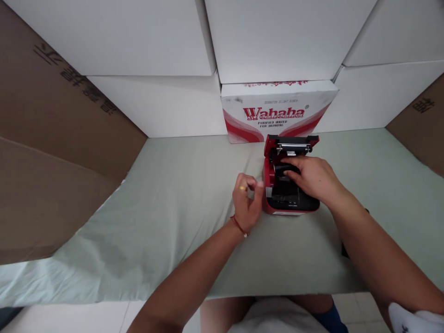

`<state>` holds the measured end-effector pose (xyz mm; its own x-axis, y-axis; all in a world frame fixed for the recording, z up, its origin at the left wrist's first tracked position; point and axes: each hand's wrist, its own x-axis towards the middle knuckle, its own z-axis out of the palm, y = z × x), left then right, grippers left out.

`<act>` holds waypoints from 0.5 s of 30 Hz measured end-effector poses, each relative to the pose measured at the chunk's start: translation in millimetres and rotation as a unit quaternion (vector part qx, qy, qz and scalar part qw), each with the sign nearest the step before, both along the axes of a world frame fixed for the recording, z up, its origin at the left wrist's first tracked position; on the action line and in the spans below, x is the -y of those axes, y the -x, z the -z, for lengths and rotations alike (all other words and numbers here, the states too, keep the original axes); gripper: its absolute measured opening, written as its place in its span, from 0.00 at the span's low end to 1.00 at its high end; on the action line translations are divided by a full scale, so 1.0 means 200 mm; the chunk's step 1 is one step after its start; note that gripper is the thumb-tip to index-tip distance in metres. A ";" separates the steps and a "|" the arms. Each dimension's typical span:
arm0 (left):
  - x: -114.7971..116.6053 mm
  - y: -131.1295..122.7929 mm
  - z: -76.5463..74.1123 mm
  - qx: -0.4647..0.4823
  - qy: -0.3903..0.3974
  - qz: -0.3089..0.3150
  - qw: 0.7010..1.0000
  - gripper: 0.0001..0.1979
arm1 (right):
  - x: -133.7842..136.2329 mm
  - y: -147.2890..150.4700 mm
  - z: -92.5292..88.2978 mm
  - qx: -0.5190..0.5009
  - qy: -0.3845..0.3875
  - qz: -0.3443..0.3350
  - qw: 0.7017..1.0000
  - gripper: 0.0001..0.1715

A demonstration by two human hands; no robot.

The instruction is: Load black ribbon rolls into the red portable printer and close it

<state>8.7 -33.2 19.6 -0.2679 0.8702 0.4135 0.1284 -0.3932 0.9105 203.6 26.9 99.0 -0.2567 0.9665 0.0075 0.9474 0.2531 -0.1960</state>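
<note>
A small red and black printer [291, 206] stands on the cloth with its lid [291, 142] raised, showing a roller under the lid. My right hand [312, 178] reaches into the open compartment from the right. Its thumb and fingers are closed around a dark, rounded piece [286, 168] that looks like a roll; the hand partly hides it. Close by the printer's left side is my left hand [247, 199], fingers curled in toward the thumb. Whatever those fingers may hold is too small or hidden to make out.
Behind the printer a white and red Wahaha water carton [277, 113] rests against stacked white boxes [156, 104]. Brown cardboard [62, 185] borders the left side, and more cardboard [421, 125] the right. A pale green cloth [166, 194] covers the table. A dark object [344, 250] lies partly hidden beneath my right forearm.
</note>
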 end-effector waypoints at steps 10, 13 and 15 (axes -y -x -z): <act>0.18 -0.10 -0.06 -0.402 -0.315 0.060 0.857 0.12 | 0.10 -0.16 -0.05 -0.353 -0.035 -0.013 0.935 0.15; 0.19 -0.11 -0.06 -0.426 -0.325 0.031 0.844 0.11 | 0.09 -0.18 -0.04 -0.419 -0.167 0.082 0.889 0.18; 0.20 -0.11 -0.06 -0.432 -0.322 0.024 0.842 0.11 | 0.06 -0.17 -0.03 -0.420 -0.225 0.083 0.875 0.22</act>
<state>30.3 -73.5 30.6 0.4044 0.3929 0.8259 0.6040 -0.7928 0.0814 236.9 15.1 104.6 0.1664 0.8404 0.5159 0.5478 0.3562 -0.7570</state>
